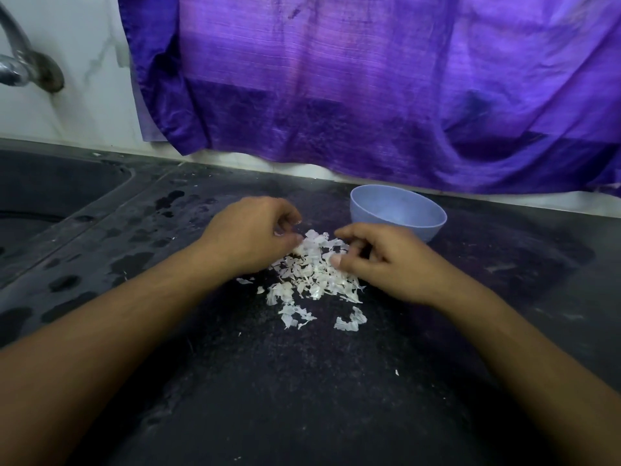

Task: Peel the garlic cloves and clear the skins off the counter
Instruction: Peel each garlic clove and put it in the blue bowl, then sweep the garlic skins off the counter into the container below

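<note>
Lying heaped on the dark desk (302,381), between both hands: garlic skins (312,274), with a few straying nearer the body. Pinching at the heap's far-left edge with the curled left hand (250,233). Touching its right side with the curled right hand (379,260) fingertips, grip impossible to tell. Sitting just beyond that hand, a blue bowl (400,213).

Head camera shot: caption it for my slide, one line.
Left hand and right hand reach into a pile of garlic skins on the counter, blue bowl behind.
</note>
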`<state>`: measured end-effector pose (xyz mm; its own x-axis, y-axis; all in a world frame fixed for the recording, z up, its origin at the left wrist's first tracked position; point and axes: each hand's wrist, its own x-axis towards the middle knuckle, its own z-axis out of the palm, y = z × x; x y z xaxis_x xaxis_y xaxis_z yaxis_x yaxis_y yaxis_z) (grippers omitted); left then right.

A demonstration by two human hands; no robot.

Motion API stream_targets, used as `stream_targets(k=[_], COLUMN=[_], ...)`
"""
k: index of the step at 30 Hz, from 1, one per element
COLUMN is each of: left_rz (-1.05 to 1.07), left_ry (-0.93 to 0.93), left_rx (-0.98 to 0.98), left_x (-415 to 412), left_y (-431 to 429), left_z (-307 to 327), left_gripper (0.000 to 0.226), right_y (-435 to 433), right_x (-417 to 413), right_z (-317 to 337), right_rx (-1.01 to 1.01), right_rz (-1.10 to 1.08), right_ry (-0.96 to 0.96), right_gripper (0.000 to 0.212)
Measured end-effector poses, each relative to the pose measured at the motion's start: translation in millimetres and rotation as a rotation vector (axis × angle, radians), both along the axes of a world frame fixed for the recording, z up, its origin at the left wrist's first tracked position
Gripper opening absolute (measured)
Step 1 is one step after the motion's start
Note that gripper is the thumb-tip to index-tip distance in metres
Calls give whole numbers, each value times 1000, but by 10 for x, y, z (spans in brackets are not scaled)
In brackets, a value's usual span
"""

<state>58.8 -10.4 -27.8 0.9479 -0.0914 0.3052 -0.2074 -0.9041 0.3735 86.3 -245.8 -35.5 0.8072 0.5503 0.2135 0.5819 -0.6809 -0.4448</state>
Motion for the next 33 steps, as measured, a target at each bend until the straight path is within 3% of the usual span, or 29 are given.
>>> stream_targets(k=[2, 4, 7, 9, 11, 16, 19, 23, 26, 28, 33], left_rz=[-1, -30, -66, -87, -102, -113, -141, -228, -297, -339, -406], left_ry=[79, 112, 56, 42, 43, 33, 39, 208, 410, 326, 211], left_rx=[123, 152, 62, 35, 10, -17, -20, -43, -68, 15, -18], left_x=[33, 45, 68, 65, 64, 61, 45, -13, -62, -34, 3], left_y=[12, 15, -9, -20, -12, 3, 24, 123, 118, 60, -15], left_z=[-53, -82, -106, -116, -121, -96, -32, 141, 134, 53, -24], left_gripper=[49, 45, 17, 11, 6, 10, 6, 30, 46, 42, 13], right_y=[52, 119, 206, 229, 198, 75, 56, 8, -47, -46, 3], right_x=[-22, -44, -48, -50, -59, -47, -73, -102, -96, -93, -54], right_z=[-42, -68, -91, -88, -75, -1, 48, 127, 171, 141, 41], right_rx=[-208, -288, -185, -106, -33, 188, 219, 176, 62, -88, -90], right_rz=[-54, -81, 0, 52, 60, 19, 50, 85, -6, -27, 66], right_ry=[-59, -132, -145, -141, -88, 38, 135, 175, 83, 117, 106], right_gripper=[69, 71, 37, 12, 2, 10, 21, 22, 51, 56, 14])
